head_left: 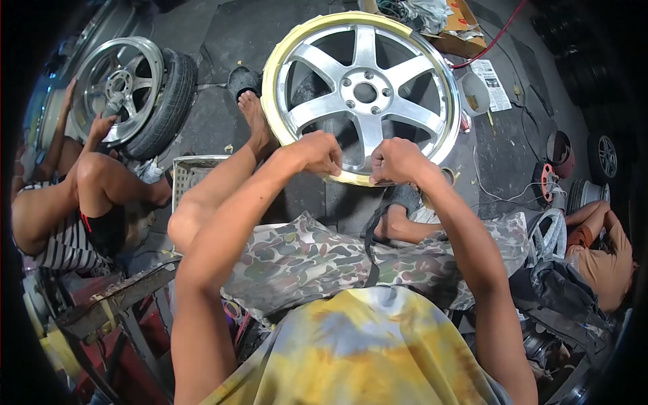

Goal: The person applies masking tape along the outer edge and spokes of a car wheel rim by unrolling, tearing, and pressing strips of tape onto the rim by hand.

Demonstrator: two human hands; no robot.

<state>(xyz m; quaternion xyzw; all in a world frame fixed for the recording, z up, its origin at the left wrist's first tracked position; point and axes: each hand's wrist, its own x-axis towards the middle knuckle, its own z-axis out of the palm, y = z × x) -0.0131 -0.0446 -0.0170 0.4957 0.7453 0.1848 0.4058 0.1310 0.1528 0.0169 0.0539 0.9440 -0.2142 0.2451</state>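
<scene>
A large silver six-spoke wheel rim lies in front of me. Yellow masking tape runs along its outer edge on the left, the top and part of the bottom. My left hand is closed at the lower left edge of the rim, its fingertips at the tape. Close to it on the right, my right hand pinches at the bottom edge, where the end of the yellow strip shows between the hands. What the fingertips of each hand hold is too small to make out.
At the left a co-worker handles another rim beside a tire. A white basket stands near my leg. Behind the rim are a cardboard box and newspaper. Another person is at the right.
</scene>
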